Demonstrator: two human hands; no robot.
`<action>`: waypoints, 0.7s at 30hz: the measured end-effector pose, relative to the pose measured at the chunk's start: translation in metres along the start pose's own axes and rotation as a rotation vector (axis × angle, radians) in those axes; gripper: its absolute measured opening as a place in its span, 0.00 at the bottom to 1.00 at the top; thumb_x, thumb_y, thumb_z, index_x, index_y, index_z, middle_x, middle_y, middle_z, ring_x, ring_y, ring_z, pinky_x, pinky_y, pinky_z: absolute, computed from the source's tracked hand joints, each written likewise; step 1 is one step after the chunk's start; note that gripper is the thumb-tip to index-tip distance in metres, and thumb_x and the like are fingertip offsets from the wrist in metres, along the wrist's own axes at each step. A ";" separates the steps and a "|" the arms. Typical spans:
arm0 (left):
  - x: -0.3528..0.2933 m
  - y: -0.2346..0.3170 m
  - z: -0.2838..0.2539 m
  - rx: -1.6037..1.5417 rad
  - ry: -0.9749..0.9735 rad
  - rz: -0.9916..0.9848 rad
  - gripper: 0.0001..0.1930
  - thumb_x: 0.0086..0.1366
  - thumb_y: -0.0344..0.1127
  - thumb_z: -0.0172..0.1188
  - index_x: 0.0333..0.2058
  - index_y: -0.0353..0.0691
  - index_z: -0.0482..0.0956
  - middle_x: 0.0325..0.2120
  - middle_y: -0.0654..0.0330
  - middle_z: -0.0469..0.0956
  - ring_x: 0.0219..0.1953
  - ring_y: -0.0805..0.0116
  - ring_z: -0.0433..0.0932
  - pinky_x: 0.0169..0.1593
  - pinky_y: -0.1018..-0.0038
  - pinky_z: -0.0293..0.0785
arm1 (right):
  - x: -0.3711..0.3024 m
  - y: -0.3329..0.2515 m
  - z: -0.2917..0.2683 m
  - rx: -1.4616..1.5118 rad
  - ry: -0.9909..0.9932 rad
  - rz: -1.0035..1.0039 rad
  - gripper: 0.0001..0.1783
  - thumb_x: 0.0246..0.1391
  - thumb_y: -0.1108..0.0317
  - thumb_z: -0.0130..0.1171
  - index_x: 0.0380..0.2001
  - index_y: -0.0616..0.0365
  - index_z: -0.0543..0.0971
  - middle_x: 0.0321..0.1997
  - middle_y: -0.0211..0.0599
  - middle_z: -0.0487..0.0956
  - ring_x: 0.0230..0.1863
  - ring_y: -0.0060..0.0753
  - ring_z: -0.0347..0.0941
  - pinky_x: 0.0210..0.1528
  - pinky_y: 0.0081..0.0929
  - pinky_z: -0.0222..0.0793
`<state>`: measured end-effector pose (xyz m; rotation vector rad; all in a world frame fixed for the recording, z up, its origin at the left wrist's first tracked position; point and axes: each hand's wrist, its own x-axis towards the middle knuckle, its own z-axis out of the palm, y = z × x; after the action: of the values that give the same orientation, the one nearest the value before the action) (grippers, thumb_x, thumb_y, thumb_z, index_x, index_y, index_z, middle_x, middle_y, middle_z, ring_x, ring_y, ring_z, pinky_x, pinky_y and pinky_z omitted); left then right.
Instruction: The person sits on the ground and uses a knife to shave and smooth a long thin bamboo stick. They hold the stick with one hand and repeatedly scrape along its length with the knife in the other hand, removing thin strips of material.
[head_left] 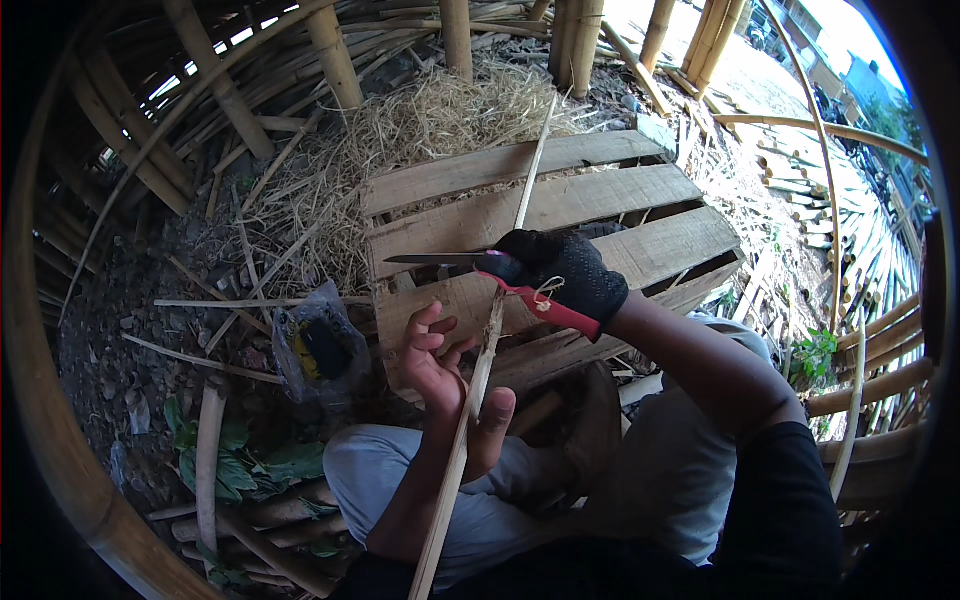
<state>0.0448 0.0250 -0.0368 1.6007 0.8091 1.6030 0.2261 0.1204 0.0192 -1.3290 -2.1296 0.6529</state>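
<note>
My right hand (560,280), in a black glove with a red edge, is closed round a knife (430,259). The dark blade points left, and the glove hides most of the handle. A long split bamboo strip (466,440) runs from the lower edge up past the glove, which covers part of it. Its thinner far part (535,165) reaches over the slatted wooden platform (600,205). My bare left hand (445,370) is palm up with its fingers apart and slightly curled. The strip lies across it between thumb and fingers, not gripped.
Fibrous shavings (430,120) are heaped beyond the platform. A clear plastic bag (318,345) with a dark and yellow thing inside lies on the ground at left. Bamboo posts (456,40) stand behind, and cut poles (860,230) are piled at right. Leaves (240,460) lie at lower left.
</note>
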 end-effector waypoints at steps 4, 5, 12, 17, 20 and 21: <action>-0.001 0.010 -0.002 -0.233 -0.186 -0.178 0.38 0.68 0.45 0.60 0.65 0.42 0.44 0.64 0.46 0.52 0.57 0.55 0.68 0.57 0.60 0.70 | 0.005 0.005 0.000 -0.139 0.134 -0.127 0.17 0.62 0.52 0.60 0.39 0.53 0.85 0.27 0.43 0.83 0.31 0.43 0.82 0.36 0.33 0.75; 0.000 0.014 -0.003 -0.338 -0.223 -0.250 0.36 0.69 0.42 0.59 0.65 0.42 0.45 0.63 0.45 0.54 0.55 0.55 0.71 0.55 0.61 0.72 | 0.006 0.008 0.000 -0.125 0.173 -0.172 0.16 0.61 0.52 0.60 0.37 0.53 0.86 0.26 0.42 0.82 0.30 0.45 0.81 0.34 0.34 0.75; 0.018 0.017 -0.039 -1.230 -0.303 -1.069 0.31 0.76 0.56 0.36 0.61 0.32 0.57 0.45 0.48 0.70 0.34 0.57 0.79 0.27 0.63 0.86 | 0.009 0.009 -0.010 -0.227 0.198 -0.139 0.16 0.60 0.51 0.61 0.37 0.51 0.86 0.28 0.41 0.84 0.31 0.44 0.82 0.36 0.36 0.76; 0.021 0.020 -0.036 -1.480 -0.283 -1.172 0.23 0.78 0.49 0.36 0.56 0.34 0.60 0.28 0.60 0.67 0.15 0.74 0.68 0.10 0.82 0.68 | 0.012 0.014 -0.013 -0.383 -0.101 0.073 0.13 0.62 0.54 0.54 0.46 0.35 0.82 0.43 0.36 0.83 0.42 0.44 0.81 0.45 0.39 0.76; 0.021 0.018 -0.038 -1.251 -0.165 -1.210 0.15 0.78 0.45 0.40 0.50 0.39 0.64 0.17 0.71 0.61 0.08 0.86 0.54 0.08 0.88 0.55 | 0.013 0.025 -0.013 -0.460 0.012 -0.124 0.13 0.60 0.55 0.55 0.44 0.42 0.83 0.39 0.40 0.83 0.44 0.46 0.80 0.45 0.41 0.76; 0.021 0.014 -0.039 -1.295 -0.175 -1.231 0.14 0.78 0.45 0.40 0.48 0.40 0.64 0.17 0.72 0.61 0.08 0.86 0.54 0.07 0.88 0.54 | 0.015 0.029 -0.019 -0.456 0.039 -0.125 0.13 0.59 0.55 0.55 0.44 0.43 0.83 0.37 0.40 0.82 0.43 0.46 0.80 0.45 0.40 0.76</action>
<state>0.0057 0.0373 -0.0144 0.1302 0.3079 0.6640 0.2521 0.1475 0.0168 -1.4012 -2.3946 0.0864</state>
